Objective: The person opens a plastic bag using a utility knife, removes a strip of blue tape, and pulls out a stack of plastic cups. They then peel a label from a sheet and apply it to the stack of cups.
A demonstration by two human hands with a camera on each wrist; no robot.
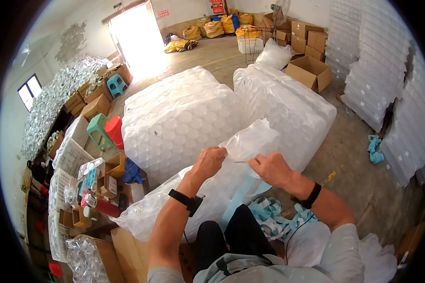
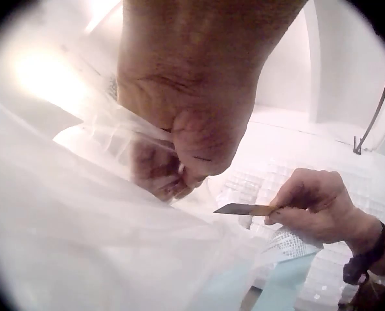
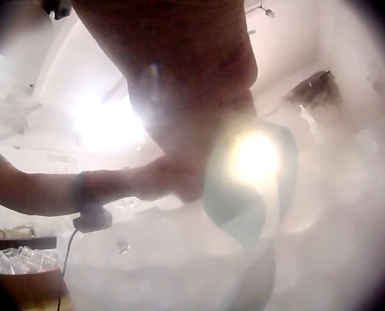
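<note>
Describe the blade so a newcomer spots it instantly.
In the head view, start at the plastic-wrapped bundle nearest the person's knees, then move up to the right hand. The blade is pinched there, its tip toward the left hand. It's the thin, flat, gray strip with a slanted end, unlike the loose translucent plastic the left hand grips.

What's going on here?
A person grips clear plastic film with the left hand while the right hand pinches a thin blade pointing toward the left. Whether the blade touches the film is unclear. Two large plastic-wrapped bundles stand just beyond; pale blue strips lie beside the person's legs.
</note>
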